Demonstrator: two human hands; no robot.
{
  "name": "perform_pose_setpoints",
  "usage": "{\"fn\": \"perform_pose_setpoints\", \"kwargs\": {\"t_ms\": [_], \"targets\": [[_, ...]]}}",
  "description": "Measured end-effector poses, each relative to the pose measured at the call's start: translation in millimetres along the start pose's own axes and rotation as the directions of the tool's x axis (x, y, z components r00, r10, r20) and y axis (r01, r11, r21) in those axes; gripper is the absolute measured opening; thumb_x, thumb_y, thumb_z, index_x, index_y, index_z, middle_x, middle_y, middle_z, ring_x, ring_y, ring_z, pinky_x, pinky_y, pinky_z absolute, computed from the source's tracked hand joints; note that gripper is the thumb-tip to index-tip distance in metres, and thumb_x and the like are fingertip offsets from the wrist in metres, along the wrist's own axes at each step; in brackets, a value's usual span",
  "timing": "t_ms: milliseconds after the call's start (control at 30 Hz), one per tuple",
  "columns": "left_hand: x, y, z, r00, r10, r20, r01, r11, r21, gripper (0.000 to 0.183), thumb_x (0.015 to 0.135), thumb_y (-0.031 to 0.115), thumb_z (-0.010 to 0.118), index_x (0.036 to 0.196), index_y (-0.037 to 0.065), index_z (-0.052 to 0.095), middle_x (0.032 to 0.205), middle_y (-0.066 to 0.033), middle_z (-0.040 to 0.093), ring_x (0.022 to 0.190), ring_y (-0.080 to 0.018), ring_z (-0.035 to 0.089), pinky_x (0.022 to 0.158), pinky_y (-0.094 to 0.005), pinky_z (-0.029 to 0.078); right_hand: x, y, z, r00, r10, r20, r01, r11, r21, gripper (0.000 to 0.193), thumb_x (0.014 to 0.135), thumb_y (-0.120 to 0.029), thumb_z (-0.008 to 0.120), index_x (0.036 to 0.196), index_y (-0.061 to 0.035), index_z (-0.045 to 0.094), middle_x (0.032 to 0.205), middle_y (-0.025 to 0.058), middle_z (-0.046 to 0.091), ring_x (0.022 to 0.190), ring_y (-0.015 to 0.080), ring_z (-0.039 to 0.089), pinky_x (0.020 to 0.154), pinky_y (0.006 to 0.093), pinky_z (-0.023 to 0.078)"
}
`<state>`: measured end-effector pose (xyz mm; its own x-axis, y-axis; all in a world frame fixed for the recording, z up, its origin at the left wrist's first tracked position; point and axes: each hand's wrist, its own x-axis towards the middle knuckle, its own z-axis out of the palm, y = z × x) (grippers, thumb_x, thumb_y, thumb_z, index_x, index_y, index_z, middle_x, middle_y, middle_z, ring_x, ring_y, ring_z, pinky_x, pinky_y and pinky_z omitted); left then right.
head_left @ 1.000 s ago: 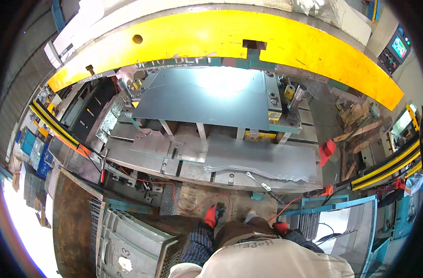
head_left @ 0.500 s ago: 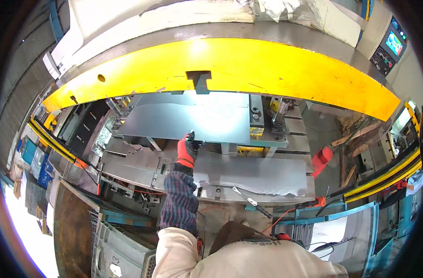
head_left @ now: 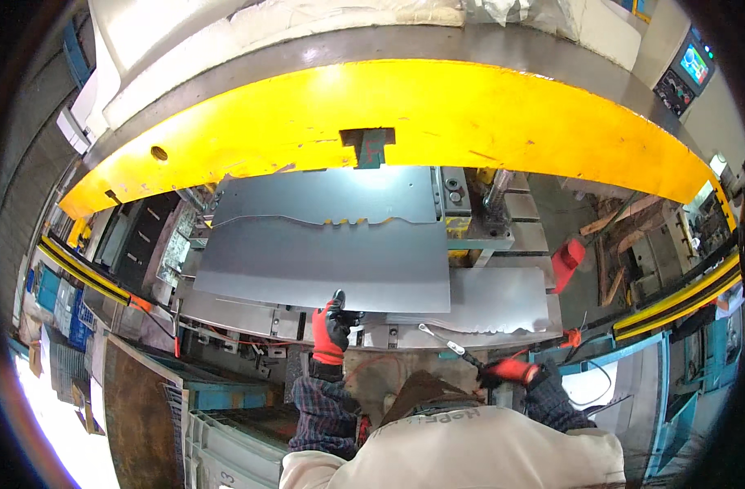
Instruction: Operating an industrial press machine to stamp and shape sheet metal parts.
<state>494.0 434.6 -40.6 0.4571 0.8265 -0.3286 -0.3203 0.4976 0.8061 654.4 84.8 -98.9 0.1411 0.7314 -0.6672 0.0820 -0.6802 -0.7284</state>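
My left hand (head_left: 331,332), in a red and black glove, grips the near edge of a grey metal sheet (head_left: 323,265), thumb on top and fingers underneath. The sheet's far edge is wavy and notched. Behind it another flat metal piece (head_left: 307,191) with small holes lies on the die. My right hand (head_left: 511,372), gloved alike, is low on the right, at the black handle end of a ratchet-like tool (head_left: 452,345). Its dark fingers blend with the handle, so their grip is unclear. The tool's silver head rests by the press bed's front edge.
A yellow press beam (head_left: 470,114) spans above the sheet. Another wavy-edged sheet (head_left: 503,297) lies on the bed at right. A red foot-pedal-like housing (head_left: 566,265) stands beyond it. Yellow and black guard bars (head_left: 682,295) flank both sides; a grey crate (head_left: 225,452) is at lower left.
My left hand has drawn the front sheet toward me, parting its wavy edge from the piece behind. My right hand has come up from beside my body to the tool's handle end.
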Motion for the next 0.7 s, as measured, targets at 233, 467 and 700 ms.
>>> {"fn": "perform_pose_setpoints", "kwargs": {"t_ms": [233,467,700], "targets": [[7,-9,-21,0.97,0.011,0.244,-0.019,0.999,0.03,0.029,0.081,0.018,0.042,0.102,-0.001,0.048,0.081,-0.0115,0.057,0.05,-0.0112,0.051,0.044,-0.0222,0.041,4,-127,-34,0.966,-0.203,-0.16,0.251,0.887,0.388,0.028,0.08,-0.021,0.046,0.09,0.003,0.054,0.082,0.0107,0.058,0.071,0.0157,0.055,0.064,0.026,0.045],[-4,13,-12,0.975,-0.017,0.22,-0.042,0.965,0.26,0.023,0.076,0.024,0.052,0.088,0.004,0.056,0.061,-0.006,0.057,0.045,-0.0122,0.053,0.04,-0.0203,0.035,25,-146,-49,0.972,-0.18,-0.148,0.227,0.883,0.41,0.031,0.082,-0.023,0.043,0.09,0.0046,0.052,0.08,0.0127,0.057,0.067,0.0206,0.058,0.059,0.0276,0.047],[-5,34,5,0.871,0.312,0.38,-0.4,0.899,0.177,0.021,0.08,0.011,0.041,0.088,-0.005,0.053,0.07,-0.0084,0.058,0.054,-0.0106,0.053,0.048,-0.0205,0.043,52,-141,-55,0.892,-0.245,-0.38,0.443,0.645,0.623,0.027,0.081,-0.021,0.042,0.092,0.0032,0.049,0.084,0.0132,0.056,0.071,0.0216,0.057,0.063,0.0317,0.048]]}}
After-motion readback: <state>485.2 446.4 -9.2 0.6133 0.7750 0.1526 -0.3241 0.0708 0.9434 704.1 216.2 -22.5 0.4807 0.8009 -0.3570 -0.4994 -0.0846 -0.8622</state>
